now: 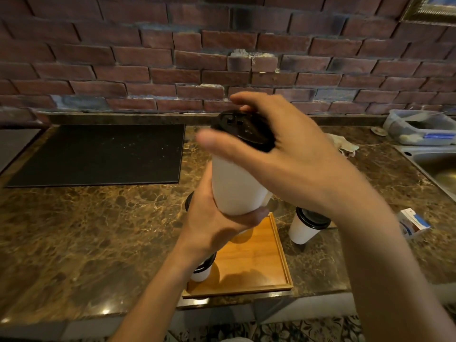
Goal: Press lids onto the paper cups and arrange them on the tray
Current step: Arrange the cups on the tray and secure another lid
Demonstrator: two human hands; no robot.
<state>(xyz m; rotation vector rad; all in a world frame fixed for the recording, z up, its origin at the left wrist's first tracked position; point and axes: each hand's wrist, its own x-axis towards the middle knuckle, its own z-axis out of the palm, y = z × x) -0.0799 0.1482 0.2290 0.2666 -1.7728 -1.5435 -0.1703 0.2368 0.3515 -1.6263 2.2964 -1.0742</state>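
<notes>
My left hand [217, 218] grips the base of a white paper cup [234, 183], held up above the counter. A black lid [243, 130] sits on the cup's rim, and my right hand [283, 154] is cupped over it, fingers wrapped around its edge. Below lies a wooden tray [256, 262] near the counter's front edge. A lidded white cup [202, 269] stands at the tray's near left corner, partly hidden by my left forearm. Another lidded cup [304, 225] stands on the counter just right of the tray.
A black mat [98, 154] lies on the brown marble counter [86, 230] at the back left. A steel sink [436, 166] is at the right, with a plastic container [417, 127] behind it. A small blue and white carton [412, 224] lies right of the cups. A brick wall backs the counter.
</notes>
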